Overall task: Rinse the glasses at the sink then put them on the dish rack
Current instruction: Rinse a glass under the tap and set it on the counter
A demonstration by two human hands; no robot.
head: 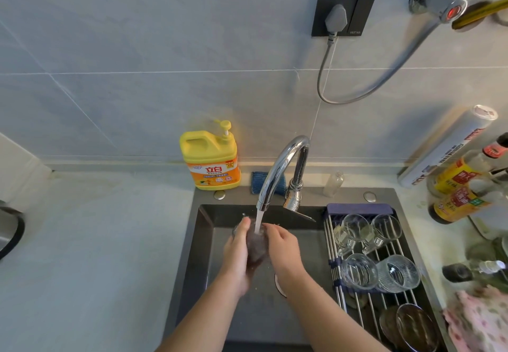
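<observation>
Head view: both hands meet over the dark grey metal sink (pixel 202 244). They hold a see-through drinking glass (pixel 257 251) under the water stream (pixel 258 221) falling from the curved chrome faucet (pixel 277 167). The left hand (pixel 237 255) wraps its fingers round the glass's left side. The right hand (pixel 283 251) curls against its right side and rim.

To the right, a steel-bar dish rack (pixel 333 244) spans the sink and carries four clear glasses (pixel 358 270). A yellow pump-top detergent bottle (pixel 210 156) stands on the pale table (pixel 96 241), at the sink's far left corner.
</observation>
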